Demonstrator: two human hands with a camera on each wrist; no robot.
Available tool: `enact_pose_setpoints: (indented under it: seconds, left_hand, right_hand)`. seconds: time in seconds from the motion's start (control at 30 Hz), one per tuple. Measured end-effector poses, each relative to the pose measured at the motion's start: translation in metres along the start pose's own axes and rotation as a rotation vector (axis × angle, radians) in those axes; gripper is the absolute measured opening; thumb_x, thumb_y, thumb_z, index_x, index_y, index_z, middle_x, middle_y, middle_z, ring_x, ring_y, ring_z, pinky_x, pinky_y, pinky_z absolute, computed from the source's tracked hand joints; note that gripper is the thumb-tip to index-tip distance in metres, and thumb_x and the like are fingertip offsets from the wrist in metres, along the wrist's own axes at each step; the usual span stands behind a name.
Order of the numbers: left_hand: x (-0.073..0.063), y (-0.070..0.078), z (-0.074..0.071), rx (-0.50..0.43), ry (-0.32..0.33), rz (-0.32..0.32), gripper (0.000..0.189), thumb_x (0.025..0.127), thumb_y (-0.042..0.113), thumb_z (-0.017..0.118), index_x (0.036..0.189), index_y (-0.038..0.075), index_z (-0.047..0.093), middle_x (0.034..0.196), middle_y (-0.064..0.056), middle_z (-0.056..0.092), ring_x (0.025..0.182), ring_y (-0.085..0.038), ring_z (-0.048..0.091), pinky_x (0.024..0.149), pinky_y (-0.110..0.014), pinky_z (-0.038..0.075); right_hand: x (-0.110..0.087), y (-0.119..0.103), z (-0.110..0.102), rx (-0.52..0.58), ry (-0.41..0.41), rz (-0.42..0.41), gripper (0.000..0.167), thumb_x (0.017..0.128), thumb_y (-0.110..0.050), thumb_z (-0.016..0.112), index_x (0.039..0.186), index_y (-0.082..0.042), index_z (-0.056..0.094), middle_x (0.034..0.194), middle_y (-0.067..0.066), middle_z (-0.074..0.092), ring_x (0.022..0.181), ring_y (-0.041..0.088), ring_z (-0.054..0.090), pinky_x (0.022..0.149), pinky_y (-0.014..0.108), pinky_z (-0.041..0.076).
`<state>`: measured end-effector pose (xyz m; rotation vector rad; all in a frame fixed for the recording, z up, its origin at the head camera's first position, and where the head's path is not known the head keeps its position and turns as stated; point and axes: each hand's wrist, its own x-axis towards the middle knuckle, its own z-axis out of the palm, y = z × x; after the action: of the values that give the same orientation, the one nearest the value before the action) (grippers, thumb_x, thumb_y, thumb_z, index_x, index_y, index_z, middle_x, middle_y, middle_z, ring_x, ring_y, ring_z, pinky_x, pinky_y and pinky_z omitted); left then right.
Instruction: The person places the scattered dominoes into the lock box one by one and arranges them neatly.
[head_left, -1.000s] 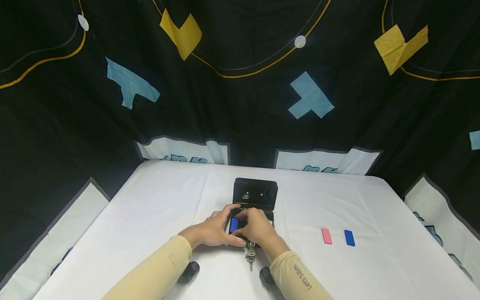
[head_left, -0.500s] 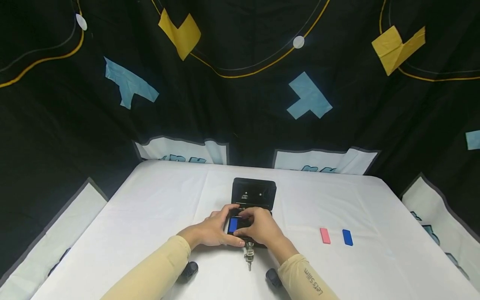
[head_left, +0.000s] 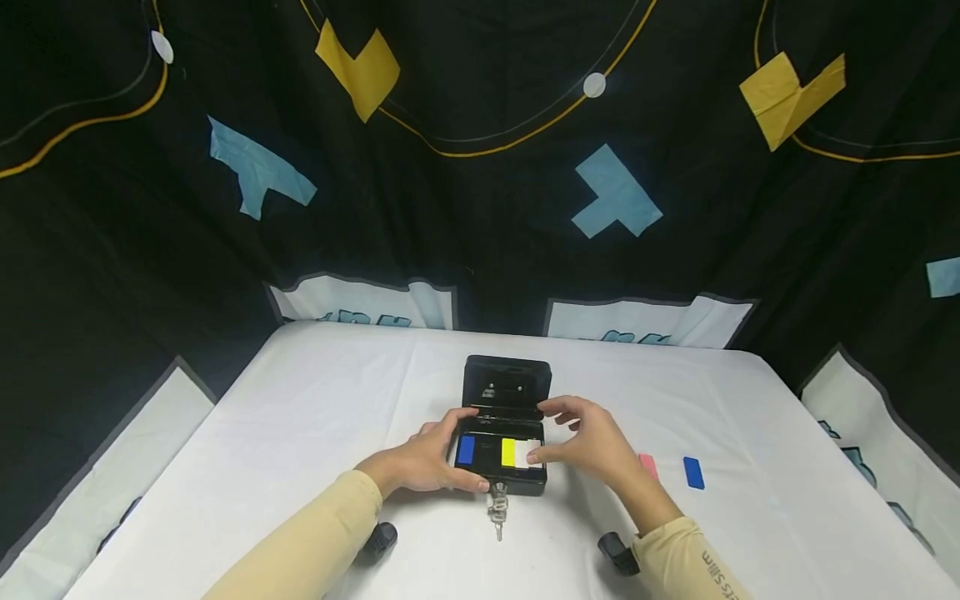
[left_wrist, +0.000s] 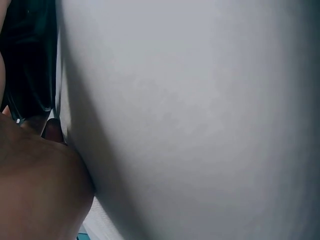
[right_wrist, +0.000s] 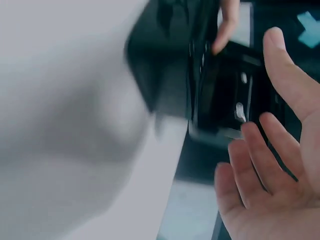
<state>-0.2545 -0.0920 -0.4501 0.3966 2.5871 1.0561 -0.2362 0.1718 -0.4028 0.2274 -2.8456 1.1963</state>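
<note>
A small black metal box point(head_left: 519, 487) stands with its lid point(head_left: 506, 383) raised and keys point(head_left: 498, 510) hanging from its front lock. Inside lie a blue block point(head_left: 466, 450) at the left, and a yellow block point(head_left: 508, 452) and a white block point(head_left: 522, 455) at the right. My left hand point(head_left: 426, 459) grips the box's left end, thumb at the front and index finger toward the hinge. Over the right end hovers my right hand point(head_left: 597, 443), fingers spread and thumb close to the white block; whether it touches is unclear. The right wrist view shows that hand point(right_wrist: 280, 185) holding nothing.
To the right on the white tabletop point(head_left: 337, 375) lie a pink block point(head_left: 648, 463), partly behind my right wrist, and another blue block point(head_left: 693, 473). Dark wrist-worn devices point(head_left: 618, 553) sit below both wrists. A black patterned cloth point(head_left: 480, 225) hangs behind the table.
My right hand has moved right from the box's middle and its fingers have spread, uncovering the yellow and white blocks. The left hand keeps its hold on the box.
</note>
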Motion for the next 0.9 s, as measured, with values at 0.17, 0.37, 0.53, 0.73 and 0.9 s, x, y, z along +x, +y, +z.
enact_pose_setpoints:
  seconds: [0.17,0.37,0.53,0.73,0.9]
  left_hand:
    - [-0.001,-0.001,0.0,-0.003,0.004,-0.009,0.115,0.061,0.061,0.09,0.155,0.038,0.027,0.152,-0.018,0.037,0.137,-0.039,0.037,0.108,-0.069,0.027]
    - [-0.002,0.001,-0.001,-0.016,-0.009,-0.01,0.113,0.062,0.062,0.09,0.154,0.04,0.028,0.151,-0.018,0.037,0.136,-0.038,0.038,0.108,-0.068,0.027]
    - [-0.002,0.003,-0.005,-0.024,-0.013,-0.007,0.11,0.064,0.06,0.089,0.154,0.04,0.028,0.15,-0.019,0.037,0.135,-0.038,0.039,0.108,-0.068,0.028]
    - [-0.002,0.005,-0.005,-0.014,-0.012,-0.004,0.11,0.065,0.061,0.088,0.154,0.039,0.027,0.15,-0.018,0.037,0.136,-0.038,0.038,0.108,-0.068,0.028]
    - [-0.001,0.004,-0.002,-0.01,-0.011,-0.016,0.111,0.064,0.064,0.088,0.154,0.04,0.027,0.151,-0.018,0.037,0.136,-0.038,0.038,0.108,-0.068,0.027]
  right_hand:
    - [-0.005,0.026,-0.03,-0.021,-0.05,0.017,0.071,0.058,-0.026,0.1,0.121,-0.008,0.071,0.116,0.006,0.07,0.106,0.031,0.062,0.087,0.047,0.054]
    - [-0.017,0.065,-0.062,0.047,-0.135,0.098,0.071,0.061,-0.018,0.098,0.124,-0.002,0.068,0.121,0.014,0.066,0.106,0.032,0.061,0.068,0.039,0.057]
    - [-0.023,0.089,-0.083,-0.041,-0.152,0.097,0.07,0.058,-0.014,0.099,0.12,0.0,0.069,0.117,0.014,0.067,0.102,0.031,0.062,0.074,0.04,0.054]
    - [-0.026,0.106,-0.094,-0.144,-0.148,0.101,0.07,0.055,-0.013,0.099,0.117,0.0,0.07,0.115,0.012,0.068,0.104,0.032,0.062,0.088,0.051,0.05]
    - [-0.027,0.11,-0.092,-0.139,-0.142,0.142,0.07,0.056,-0.012,0.099,0.118,0.001,0.069,0.114,0.012,0.068,0.103,0.032,0.062,0.088,0.049,0.052]
